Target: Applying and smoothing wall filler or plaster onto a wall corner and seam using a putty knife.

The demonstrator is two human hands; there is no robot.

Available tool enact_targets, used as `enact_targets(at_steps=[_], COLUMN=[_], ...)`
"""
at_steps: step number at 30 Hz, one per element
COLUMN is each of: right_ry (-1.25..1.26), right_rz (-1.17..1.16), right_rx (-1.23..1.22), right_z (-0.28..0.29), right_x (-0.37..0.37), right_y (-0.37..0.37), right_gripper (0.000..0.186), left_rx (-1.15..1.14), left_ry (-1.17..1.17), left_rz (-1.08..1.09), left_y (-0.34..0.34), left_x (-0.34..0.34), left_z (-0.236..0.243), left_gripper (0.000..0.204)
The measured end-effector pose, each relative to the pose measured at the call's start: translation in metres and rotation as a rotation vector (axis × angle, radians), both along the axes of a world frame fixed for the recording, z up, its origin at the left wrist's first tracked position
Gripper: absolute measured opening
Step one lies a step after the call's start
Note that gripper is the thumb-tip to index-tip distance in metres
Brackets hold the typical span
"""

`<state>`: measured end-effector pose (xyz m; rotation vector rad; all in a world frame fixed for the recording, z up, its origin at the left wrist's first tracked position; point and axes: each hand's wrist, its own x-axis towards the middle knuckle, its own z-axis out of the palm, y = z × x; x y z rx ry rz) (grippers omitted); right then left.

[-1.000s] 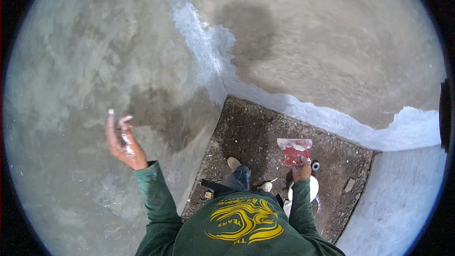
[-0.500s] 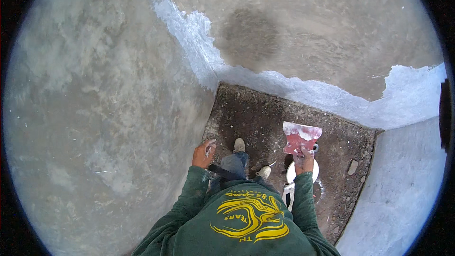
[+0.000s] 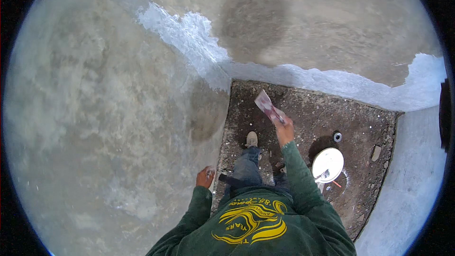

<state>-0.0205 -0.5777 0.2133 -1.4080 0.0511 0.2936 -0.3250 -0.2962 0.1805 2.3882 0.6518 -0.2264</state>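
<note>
My right hand [image 3: 285, 132] grips a red putty spreader [image 3: 268, 106], its wide blade smeared white. The blade points forward and left over the dirt floor, apart from the walls. My left hand [image 3: 205, 177] is low beside the left wall [image 3: 118, 114], fingers curled and streaked white; whether they hold anything is hard to make out. To the right of my right forearm stands a round bucket [image 3: 331, 161] with a white top. A small tool [image 3: 323, 175] lies at its near edge. White filler [image 3: 194, 33] coats the corner between the left wall and the front wall [image 3: 322, 28].
A grey ring-shaped roll [image 3: 337, 136] lies beyond the bucket, and a broken stone chunk [image 3: 376, 153] to its right. An orange stick [image 3: 337, 184] is beside the bucket. A pale right wall [image 3: 407, 170] bounds the dirt floor [image 3: 303, 99]. My shoe [image 3: 252, 138] is on it.
My right hand has swung forward and left with the putty spreader, turning its blade away from the bucket. My left hand is lower in view. The view has shifted, showing the bucket more fully.
</note>
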Motion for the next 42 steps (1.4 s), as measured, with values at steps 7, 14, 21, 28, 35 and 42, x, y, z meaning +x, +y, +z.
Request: enact_targets(at_steps=[7, 14, 21, 28, 35, 42], right_ry=[-0.29, -0.121, -0.318, -0.271, -0.268, -0.116], right_rz=[0.089, 0.081, -0.004, 0.063, 0.246, 0.19], right_rx=[-0.121, -0.347, -0.365, -0.272, -0.376, -0.01], right_z=[-0.012, -0.052, -0.094, -0.084, -0.063, -0.01], right_x=[0.116, 0.202, 0.226, 0.222, 0.176, 0.161], right_y=[0.216, 0.328, 0.36, 0.386, 0.373, 0.303], right_gripper=[0.029, 0.034, 0.033, 0.033, 0.032, 0.028], left_rx=[-0.147, 0.023, -1.015, -1.413, -0.434, -0.223], left_ry=[0.273, 0.638, 0.721, 1.006, 0.773, 0.509], left_rz=[0.362, 0.123, 0.8, 0.739, 0.343, 0.34], left_y=[0.089, 0.081, 0.082, 0.121, 0.119, 0.126], left_x=[-0.124, -0.179, -0.199, -0.188, -0.19, -0.162], left_z=[-0.047, -0.072, -0.111, -0.1, -0.094, -0.103], left_gripper=[0.044, 0.043, 0.034, 0.024, 0.033, 0.06])
